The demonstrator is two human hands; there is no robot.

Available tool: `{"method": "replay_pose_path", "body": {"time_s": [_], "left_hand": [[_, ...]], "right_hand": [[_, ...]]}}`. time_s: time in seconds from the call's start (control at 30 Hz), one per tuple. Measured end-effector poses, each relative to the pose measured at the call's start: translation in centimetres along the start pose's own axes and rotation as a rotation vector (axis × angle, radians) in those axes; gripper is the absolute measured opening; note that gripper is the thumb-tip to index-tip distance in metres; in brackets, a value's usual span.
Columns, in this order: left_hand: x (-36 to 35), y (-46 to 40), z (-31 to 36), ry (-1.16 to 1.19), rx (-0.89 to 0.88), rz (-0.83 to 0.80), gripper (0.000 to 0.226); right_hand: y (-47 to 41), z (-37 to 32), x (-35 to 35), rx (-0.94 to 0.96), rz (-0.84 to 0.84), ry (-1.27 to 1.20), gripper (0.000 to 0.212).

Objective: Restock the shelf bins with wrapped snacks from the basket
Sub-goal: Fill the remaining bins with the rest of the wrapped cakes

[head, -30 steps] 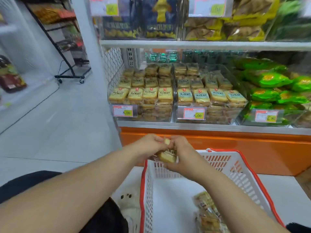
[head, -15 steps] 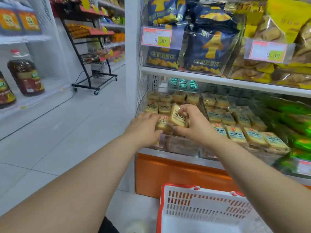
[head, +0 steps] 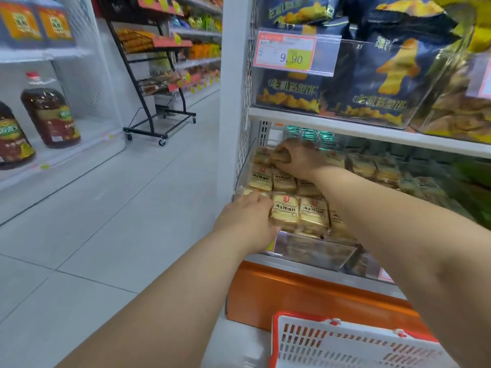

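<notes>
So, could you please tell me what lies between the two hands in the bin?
In the head view, rows of wrapped snacks fill the stretch between the left hand at the bin's front and the right hand at its back.

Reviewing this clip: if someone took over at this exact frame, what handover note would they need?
Right hand: reaching deep into the leftmost clear bin, fingers curled on a wrapped snack at the back row.
Left hand: resting at the bin's front-left corner, touching the front row of packets; whether it grips one is unclear.
Basket: on the floor below; its contents are out of view.
Done: the bin looks nearly full.
Left: seat the back packet, check the basket for more.
</notes>
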State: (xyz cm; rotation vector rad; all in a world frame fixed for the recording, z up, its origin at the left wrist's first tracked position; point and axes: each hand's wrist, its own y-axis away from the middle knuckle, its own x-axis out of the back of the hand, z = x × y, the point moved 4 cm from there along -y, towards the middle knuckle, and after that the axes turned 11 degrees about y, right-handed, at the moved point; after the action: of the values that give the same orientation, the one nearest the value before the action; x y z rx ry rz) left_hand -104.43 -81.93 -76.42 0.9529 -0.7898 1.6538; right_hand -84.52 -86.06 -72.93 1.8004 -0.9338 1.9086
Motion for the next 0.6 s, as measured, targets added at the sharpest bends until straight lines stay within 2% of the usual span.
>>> {"method": "replay_pose_path", "body": {"time_s": [0.17,0.37,0.6], "left_hand": [[-0.2,0.3,-0.5,-0.003,-0.043,0.003,0.061],[-0.4,0.2,-0.3,-0.014,-0.022,0.004,0.061],[0.0,0.4,0.7,0.01,0.006,0.029,0.058]], "right_hand": [[-0.1,1.3,0.2,0.012,-0.015,0.018,0.043],[0.4,1.4,-0.1,-0.003,0.044,0.142,0.042],[1.7,1.6,0.5,-0.062,0.05,0.125,0.05]]}}
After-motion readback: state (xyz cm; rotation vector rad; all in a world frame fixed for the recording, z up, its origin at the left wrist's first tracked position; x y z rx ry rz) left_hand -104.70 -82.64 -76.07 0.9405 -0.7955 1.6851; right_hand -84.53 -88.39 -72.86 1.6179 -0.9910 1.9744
